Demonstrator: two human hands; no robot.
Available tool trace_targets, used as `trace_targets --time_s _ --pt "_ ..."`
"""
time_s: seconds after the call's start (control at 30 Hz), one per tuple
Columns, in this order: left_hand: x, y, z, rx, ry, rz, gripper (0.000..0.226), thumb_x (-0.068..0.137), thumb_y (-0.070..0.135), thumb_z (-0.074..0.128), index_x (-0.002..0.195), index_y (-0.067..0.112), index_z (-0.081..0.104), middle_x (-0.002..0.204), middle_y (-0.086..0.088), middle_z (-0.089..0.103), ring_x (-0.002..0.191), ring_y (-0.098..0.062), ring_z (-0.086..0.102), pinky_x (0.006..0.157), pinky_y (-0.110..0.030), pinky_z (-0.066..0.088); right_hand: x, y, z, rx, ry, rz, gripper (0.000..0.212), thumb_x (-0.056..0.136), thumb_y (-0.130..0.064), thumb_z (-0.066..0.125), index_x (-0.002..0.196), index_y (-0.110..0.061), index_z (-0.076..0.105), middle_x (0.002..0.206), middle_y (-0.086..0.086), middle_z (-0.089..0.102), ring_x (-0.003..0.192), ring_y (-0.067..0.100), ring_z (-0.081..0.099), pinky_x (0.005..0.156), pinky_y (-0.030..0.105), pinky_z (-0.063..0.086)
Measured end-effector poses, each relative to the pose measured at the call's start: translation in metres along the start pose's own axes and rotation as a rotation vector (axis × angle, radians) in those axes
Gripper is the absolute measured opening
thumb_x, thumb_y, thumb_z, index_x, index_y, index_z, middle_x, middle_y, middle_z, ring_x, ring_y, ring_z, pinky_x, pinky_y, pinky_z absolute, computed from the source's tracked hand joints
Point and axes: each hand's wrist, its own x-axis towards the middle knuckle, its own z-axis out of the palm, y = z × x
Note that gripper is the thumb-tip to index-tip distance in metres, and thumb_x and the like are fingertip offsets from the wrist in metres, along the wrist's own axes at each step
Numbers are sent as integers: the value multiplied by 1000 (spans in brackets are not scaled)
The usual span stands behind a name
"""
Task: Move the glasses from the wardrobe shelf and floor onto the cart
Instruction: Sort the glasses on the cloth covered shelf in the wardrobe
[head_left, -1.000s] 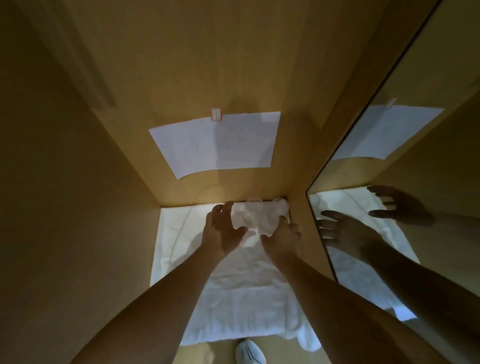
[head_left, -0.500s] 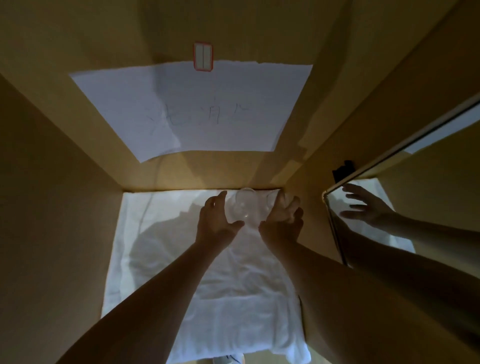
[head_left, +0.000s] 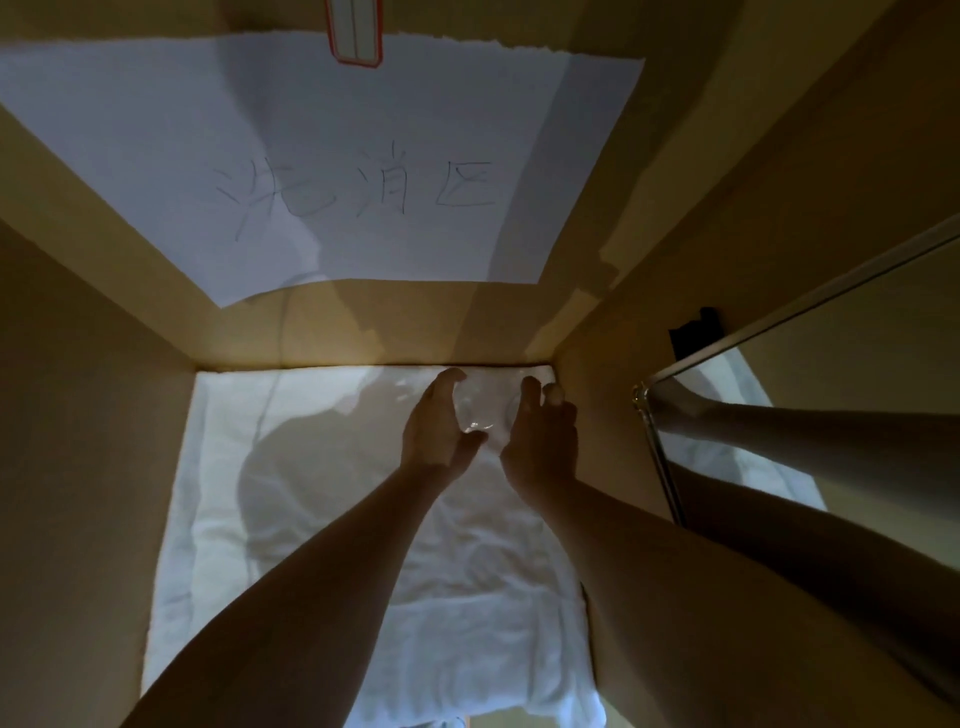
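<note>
Big white paper (head_left: 332, 156) taped on the back wall, top edge cut off, with 3 faint pencil signs, hard to read. White cloth (head_left: 322, 545) over the wardrobe floor. At its far right corner, left hand (head_left: 434, 434) and right hand (head_left: 540, 441) curled around see-through glasses (head_left: 483, 410), dim and hard to count.
</note>
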Motion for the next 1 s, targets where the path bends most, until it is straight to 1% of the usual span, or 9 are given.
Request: trace_targets --time_s 0.1,0.2,0.33,0.4,0.53,0.63,0.8,0.9,1.0 --pt "-3 1 3 -14 23 -34 78 72 24 89 135 24 42 129 0 64 119 -25 60 92 -29 45 -3 2 3 3 1 -23 77 86 -4 65 150 -17 25 146 16 34 122 35 43 99 39 46" --pt "-10 -3 -1 -52 53 -58 76 70 27 90 130 25 43 118 1 66 110 -25 63 89 -31 49 -3 5 4 54 8 -11 74 88 -1 59 152 -17 24 145 14 36 123 34 42 100 39 45" --pt "-26 -9 -12 -72 66 -53 67 68 31 90 116 27 44 93 10 62 91 -23 65 75 -30 49 -8 6 -1 52 -30 16 74 91 -9 60 154 -13 22 147 13 37 127 34 43 104 40 44" --pt "-35 -9 -21 -61 63 -62 67 67 32 91 117 23 48 95 7 65 92 -24 66 79 -35 55 -14 4 -4 83 -42 15 75 87 -11 65 153 -12 28 145 13 43 125 35 46 103 39 45" --pt "-55 -3 -45 -20 70 -57 73 64 37 92 127 21 57 109 0 72 102 -25 67 88 -37 54 -32 -3 -10 181 13 -4 68 78 -16 73 139 -7 44 126 15 58 109 35 56 91 35 48" --pt "-76 8 -69 25 101 -29 77 63 37 92 131 18 59 113 -3 72 106 -28 67 90 -38 53 -46 -13 -24 170 12 -3 70 77 -26 75 137 -9 44 126 12 58 110 32 57 89 33 48" --pt "-114 35 -114 41 173 -4 70 64 35 91 125 24 61 109 1 73 104 -26 68 88 -33 52 -75 -28 -64 210 11 -48 70 71 -26 79 132 -13 48 124 8 59 112 30 58 87 34 49" --pt "-141 52 -145 45 216 34 67 64 38 90 123 27 62 108 4 74 105 -25 68 88 -30 51 -100 -36 -95 276 23 -60 71 71 -28 81 132 -13 49 127 8 58 117 30 57 94 37 49" --pt "-175 72 -177 61 247 58 69 62 45 88 123 34 58 104 8 73 100 -21 69 79 -26 46 -133 -42 -129 354 73 -84 65 69 -30 83 124 -15 54 120 7 62 115 31 57 93 40 53"
